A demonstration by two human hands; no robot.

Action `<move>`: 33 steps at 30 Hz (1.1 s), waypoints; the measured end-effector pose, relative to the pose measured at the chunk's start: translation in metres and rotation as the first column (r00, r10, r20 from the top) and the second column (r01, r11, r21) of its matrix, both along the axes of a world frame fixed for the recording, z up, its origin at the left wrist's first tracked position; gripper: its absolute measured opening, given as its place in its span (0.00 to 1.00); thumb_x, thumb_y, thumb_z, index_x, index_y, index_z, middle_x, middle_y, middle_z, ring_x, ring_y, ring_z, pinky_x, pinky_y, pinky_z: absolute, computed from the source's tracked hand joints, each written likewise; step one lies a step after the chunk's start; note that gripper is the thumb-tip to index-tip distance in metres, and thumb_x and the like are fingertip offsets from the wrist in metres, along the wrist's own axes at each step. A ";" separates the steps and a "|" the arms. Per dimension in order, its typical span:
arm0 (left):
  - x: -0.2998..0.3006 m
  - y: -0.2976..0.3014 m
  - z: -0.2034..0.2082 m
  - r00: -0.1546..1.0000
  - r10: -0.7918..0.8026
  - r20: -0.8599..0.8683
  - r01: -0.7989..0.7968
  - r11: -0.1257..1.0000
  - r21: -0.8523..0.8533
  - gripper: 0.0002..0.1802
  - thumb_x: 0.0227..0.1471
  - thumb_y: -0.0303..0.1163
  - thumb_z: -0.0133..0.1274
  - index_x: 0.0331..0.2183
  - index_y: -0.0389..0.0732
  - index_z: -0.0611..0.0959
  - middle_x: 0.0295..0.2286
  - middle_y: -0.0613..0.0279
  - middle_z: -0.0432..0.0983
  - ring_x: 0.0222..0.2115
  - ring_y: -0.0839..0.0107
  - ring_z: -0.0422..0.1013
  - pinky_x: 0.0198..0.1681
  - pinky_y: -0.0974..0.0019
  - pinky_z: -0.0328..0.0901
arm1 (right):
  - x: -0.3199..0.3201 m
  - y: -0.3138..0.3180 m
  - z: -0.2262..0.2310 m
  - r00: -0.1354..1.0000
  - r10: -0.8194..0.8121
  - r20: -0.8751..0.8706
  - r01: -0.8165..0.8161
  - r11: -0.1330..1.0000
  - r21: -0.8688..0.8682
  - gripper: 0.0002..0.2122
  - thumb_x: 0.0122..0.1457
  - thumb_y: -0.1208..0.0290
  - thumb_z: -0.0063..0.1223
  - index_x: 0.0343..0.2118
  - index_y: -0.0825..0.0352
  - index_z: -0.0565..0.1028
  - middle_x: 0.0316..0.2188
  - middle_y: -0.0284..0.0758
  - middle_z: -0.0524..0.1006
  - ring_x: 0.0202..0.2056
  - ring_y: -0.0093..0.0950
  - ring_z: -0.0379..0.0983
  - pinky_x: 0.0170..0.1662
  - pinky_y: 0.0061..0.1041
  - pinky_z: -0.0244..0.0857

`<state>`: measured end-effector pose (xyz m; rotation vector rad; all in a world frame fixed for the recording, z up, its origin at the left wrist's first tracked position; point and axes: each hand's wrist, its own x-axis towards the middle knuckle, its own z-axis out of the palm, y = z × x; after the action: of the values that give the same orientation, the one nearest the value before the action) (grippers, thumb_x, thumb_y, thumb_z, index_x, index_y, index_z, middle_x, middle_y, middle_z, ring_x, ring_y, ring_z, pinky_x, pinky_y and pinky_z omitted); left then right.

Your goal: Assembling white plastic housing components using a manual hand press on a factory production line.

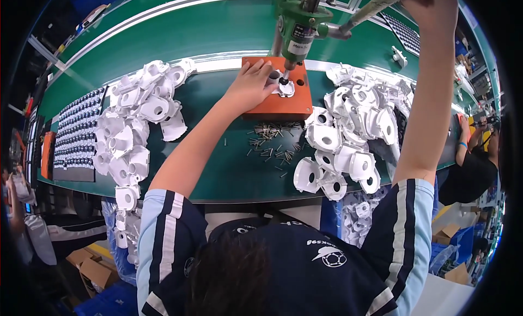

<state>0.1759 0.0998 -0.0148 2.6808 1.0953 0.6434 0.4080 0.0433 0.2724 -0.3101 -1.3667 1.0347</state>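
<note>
Workbench surface of smooth dark green matting (pixel 218 169) carries everything, with the flat orange rectangular fixture block (pixel 297 106) as the landmark near its far middle. Left of the block lies a big loose heap of white moulded plastic housings (pixel 136 125), rounded shells with round holes; a similar heap (pixel 348 131) spreads to the block's right and nearer the person. Further left of the block, past the first heap, a flat black tray (pixel 76 131) holds rows of small dark parts in a grid. Above the block hangs a green metal press tool (pixel 299 27), its tip coming down on one small white plastic housing (pixel 284 88) seated on the block's top. The left hand (pixel 251 86) rests on the block, fingers spread narrowly and pressing beside that housing. The right hand (pixel 430 5) is raised up and right of the block, closed around the press's grey metal lever handle (pixel 370 11). Just in front of the block lies a scatter of thin, shiny metal pins (pixel 269 141).
</note>
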 end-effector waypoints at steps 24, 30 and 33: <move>0.009 0.002 0.067 0.977 -0.022 -0.210 -0.003 0.993 -0.114 0.28 0.48 0.43 0.51 0.48 0.40 0.65 0.42 0.44 0.66 0.49 0.51 0.62 0.50 0.54 0.58 | -0.028 0.019 -0.033 0.830 -0.551 -0.090 0.550 0.834 -0.039 0.10 0.59 0.61 0.42 0.27 0.61 0.70 0.13 0.26 0.64 0.15 0.19 0.60 0.21 0.16 0.53; -0.014 0.015 0.084 0.980 0.047 -0.192 -0.092 0.968 -0.231 0.30 0.46 0.46 0.52 0.50 0.46 0.68 0.42 0.49 0.66 0.41 0.50 0.69 0.45 0.58 0.64 | 0.024 0.146 -0.097 0.722 -0.423 0.547 0.605 0.770 -0.203 0.13 0.57 0.55 0.42 0.30 0.60 0.71 0.19 0.29 0.65 0.23 0.18 0.58 0.22 0.24 0.52; -0.053 0.004 0.088 0.993 0.118 -0.012 -0.111 0.889 -0.445 0.31 0.44 0.43 0.55 0.50 0.42 0.70 0.40 0.53 0.71 0.39 0.59 0.71 0.44 0.63 0.64 | 0.036 0.081 -0.128 0.696 -0.420 0.582 0.646 0.720 -0.253 0.19 0.58 0.57 0.44 0.48 0.62 0.68 0.35 0.31 0.73 0.37 0.23 0.69 0.44 0.26 0.61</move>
<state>0.1227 0.1035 0.0735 2.2283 1.2302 0.3697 0.4436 0.1248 0.1439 -1.3368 -1.3232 0.7510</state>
